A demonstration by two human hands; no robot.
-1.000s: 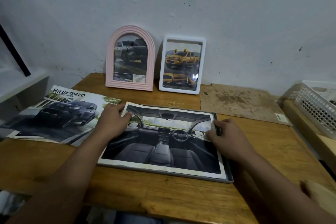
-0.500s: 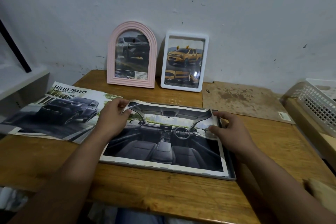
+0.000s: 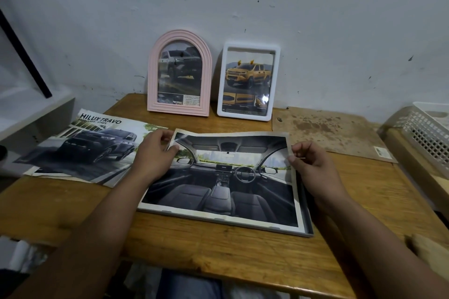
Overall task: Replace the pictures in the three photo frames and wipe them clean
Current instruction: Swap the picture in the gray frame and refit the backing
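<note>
2 hands work on 1 large car print (image 3: 223, 177) in the head view. It lies on a flat grey frame (image 3: 306, 223) near the front of the wooden tabletop (image 3: 218, 252), its far edge curled up off the frame. The left hand (image 3: 155, 153) pinches the far left corner between thumb and fingers; the right hand (image 3: 313, 162) pinches the far right edge the same way.

The print looks light, thin and floppy, already creased at the corners, so it will likely sag or tear if pulled from 1 side; holding both far corners and lifting evenly suits it. The frame beneath probably has glass, stiff and breakable.

Behind stand a pink arched frame (image 3: 179, 109) and a white frame (image 3: 245, 116) against the wall, both holding truck pictures. A truck poster (image 3: 92, 150) lies left.
</note>
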